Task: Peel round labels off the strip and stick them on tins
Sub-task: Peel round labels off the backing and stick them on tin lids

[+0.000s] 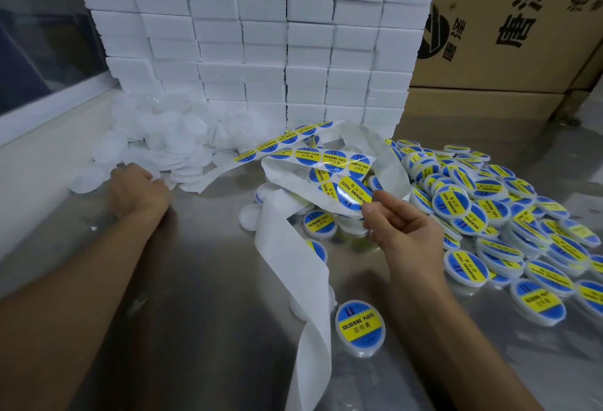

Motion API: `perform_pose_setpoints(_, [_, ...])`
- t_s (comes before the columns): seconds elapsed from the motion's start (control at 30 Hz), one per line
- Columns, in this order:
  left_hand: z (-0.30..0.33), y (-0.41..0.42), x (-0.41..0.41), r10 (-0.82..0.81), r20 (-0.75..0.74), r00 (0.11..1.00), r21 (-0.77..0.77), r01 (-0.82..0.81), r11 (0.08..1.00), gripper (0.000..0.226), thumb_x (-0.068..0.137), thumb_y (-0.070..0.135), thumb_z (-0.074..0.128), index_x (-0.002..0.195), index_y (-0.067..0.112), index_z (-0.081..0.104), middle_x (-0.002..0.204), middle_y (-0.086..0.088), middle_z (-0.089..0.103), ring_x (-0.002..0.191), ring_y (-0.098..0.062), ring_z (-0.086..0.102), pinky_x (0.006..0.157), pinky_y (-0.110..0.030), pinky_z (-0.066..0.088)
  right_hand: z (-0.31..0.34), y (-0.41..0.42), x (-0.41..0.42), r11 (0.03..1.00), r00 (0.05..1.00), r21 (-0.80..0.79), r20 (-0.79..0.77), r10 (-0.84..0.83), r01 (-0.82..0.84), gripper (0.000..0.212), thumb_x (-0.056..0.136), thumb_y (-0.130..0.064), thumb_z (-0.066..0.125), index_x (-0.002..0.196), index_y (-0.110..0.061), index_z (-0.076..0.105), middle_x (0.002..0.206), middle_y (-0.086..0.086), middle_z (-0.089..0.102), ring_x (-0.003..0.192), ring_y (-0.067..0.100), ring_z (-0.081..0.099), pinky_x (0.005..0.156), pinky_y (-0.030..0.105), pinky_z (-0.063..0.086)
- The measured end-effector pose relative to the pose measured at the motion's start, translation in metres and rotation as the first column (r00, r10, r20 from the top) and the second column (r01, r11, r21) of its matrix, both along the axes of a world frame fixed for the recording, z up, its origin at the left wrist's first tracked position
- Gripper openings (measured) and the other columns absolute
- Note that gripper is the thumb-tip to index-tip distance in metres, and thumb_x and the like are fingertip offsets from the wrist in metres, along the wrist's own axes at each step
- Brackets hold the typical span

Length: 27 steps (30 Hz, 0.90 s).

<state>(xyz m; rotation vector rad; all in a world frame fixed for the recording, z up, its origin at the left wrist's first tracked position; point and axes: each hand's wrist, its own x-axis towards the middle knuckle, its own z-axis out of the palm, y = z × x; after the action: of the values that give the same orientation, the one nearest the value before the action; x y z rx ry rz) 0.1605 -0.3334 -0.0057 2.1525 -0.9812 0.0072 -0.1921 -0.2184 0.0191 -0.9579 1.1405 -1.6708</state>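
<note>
Bench: I see a steel table (202, 280); a wall of white boxes (261, 35) stands well beyond both hands.
Labelled pile: finished tins (489, 208) lie heaped just right of my right hand.
Bare stock: unlabelled white tins (169, 146) lie under and beyond my left hand, so that hand is the nearer one for the next pick.
Strip: backing strip (293, 263) loops from beyond my right hand down towards me; long axis roughly away-to-near.
Right hand (401, 231): thumb and forefinger pinch a round label (354, 190), other fingers loosely curled.
Left hand (137, 188): fingers bent onto the bare tins; whether one is gripped, I cannot tell.
</note>
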Motion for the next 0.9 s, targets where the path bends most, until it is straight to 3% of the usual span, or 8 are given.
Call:
perform_pose_setpoints(0.23, [-0.001, 0.013, -0.001, -0.045, -0.206, 0.977, -0.224, -0.003, 0.975, 0.011, 0.075, 0.008, 0.077, 0.081, 0.005, 0.068, 0.100, -0.015, 0.070, 0.095, -0.031, 0.065, 0.077, -0.028, 0.044, -0.001, -0.002, -0.001, 0.999, 0.999, 0.014, -0.032, -0.034, 0.034, 0.012, 0.082, -0.007, 0.076, 0.090, -0.015, 0.072, 0.073, 0.000, 0.074, 0.063, 0.007, 0.067, 0.057, 0.016, 0.052])
perform_pose_setpoints(0.4, [-0.001, 0.024, -0.007, -0.137, -0.252, 0.958, -0.334, 0.046, 0.941, 0.024, 0.067, 0.020, 0.088, 0.073, 0.008, 0.068, 0.127, -0.010, 0.051, 0.118, -0.022, 0.054, 0.098, -0.024, 0.043, -0.001, -0.003, -0.002, 0.998, 0.998, 0.042, -0.054, -0.037, 0.039, 0.010, 0.083, -0.010, 0.076, 0.084, -0.019, 0.072, 0.074, 0.000, 0.074, 0.061, 0.008, 0.065, 0.055, 0.018, 0.051])
perform_pose_setpoints(0.47, [-0.001, 0.031, -0.013, -0.129, -0.218, 0.967, -0.356, 0.045, 0.933, 0.023, 0.069, 0.022, 0.087, 0.074, 0.009, 0.068, 0.127, -0.008, 0.050, 0.118, -0.020, 0.053, 0.096, -0.021, 0.039, -0.002, -0.004, -0.002, 0.998, 0.998, 0.051, -0.052, -0.035, 0.038, 0.011, 0.083, -0.011, 0.076, 0.083, -0.020, 0.072, 0.075, -0.001, 0.075, 0.060, 0.007, 0.065, 0.055, 0.017, 0.051])
perform_pose_setpoints(0.57, [-0.004, 0.041, -0.022, -0.163, -0.142, 0.976, -0.373, 0.099, 0.922, 0.019, 0.076, 0.020, 0.081, 0.076, 0.009, 0.066, 0.111, -0.009, 0.060, 0.101, -0.020, 0.056, 0.087, -0.026, 0.041, -0.003, -0.004, -0.001, 0.998, 0.997, 0.057, -0.072, -0.027, 0.031, 0.009, 0.083, -0.013, 0.077, 0.084, -0.021, 0.073, 0.079, 0.000, 0.075, 0.061, 0.008, 0.067, 0.057, 0.019, 0.052])
perform_pose_setpoints(0.67, [-0.006, 0.051, -0.033, -0.210, -0.165, 0.964, -0.371, 0.136, 0.919, 0.018, 0.083, 0.019, 0.074, 0.079, 0.009, 0.060, 0.090, -0.004, 0.061, 0.085, -0.017, 0.054, 0.075, -0.028, 0.038, -0.004, -0.002, 0.002, 0.998, 0.993, 0.051, -0.113, -0.025, 0.031, 0.008, 0.083, -0.016, 0.077, 0.082, -0.023, 0.074, 0.081, -0.005, 0.074, 0.063, 0.008, 0.068, 0.058, 0.022, 0.052])
perform_pose_setpoints(0.77, [-0.003, 0.062, -0.048, -0.279, -0.151, 0.948, -0.405, 0.198, 0.893, 0.014, 0.088, 0.014, 0.068, 0.082, 0.010, 0.056, 0.083, -0.002, 0.060, 0.080, -0.019, 0.055, 0.071, -0.024, 0.036, -0.004, 0.001, 0.004, 0.999, 0.988, 0.037, -0.153, -0.028, 0.035, 0.007, 0.081, -0.019, 0.079, 0.082, -0.024, 0.075, 0.081, -0.010, 0.073, 0.063, 0.004, 0.066, 0.053, 0.016, 0.050])
perform_pose_setpoints(0.87, [-0.002, 0.074, -0.062, -0.334, 0.049, 0.941, -0.444, 0.320, 0.837, 0.003, 0.091, 0.001, 0.060, 0.094, 0.002, 0.061, 0.088, -0.007, 0.062, 0.082, -0.021, 0.056, 0.070, -0.015, 0.033, -0.004, 0.002, 0.005, 0.999, 0.987, 0.039, -0.160, -0.026, 0.033, 0.006, 0.082, -0.018, 0.078, 0.084, -0.022, 0.074, 0.071, -0.012, 0.071, 0.058, 0.001, 0.063, 0.049, 0.014, 0.048])
perform_pose_setpoints(0.9, [-0.002, 0.078, -0.067, -0.342, 0.122, 0.932, -0.437, 0.360, 0.824, 0.010, 0.092, -0.004, 0.057, 0.100, -0.003, 0.063, 0.093, -0.011, 0.065, 0.086, -0.023, 0.058, 0.073, -0.012, 0.033, -0.005, 0.002, 0.005, 0.999, 0.986, 0.041, -0.163, -0.024, 0.031, 0.006, 0.082, -0.018, 0.078, 0.084, -0.022, 0.074, 0.068, -0.013, 0.071, 0.057, 0.000, 0.062, 0.048, 0.014, 0.048])
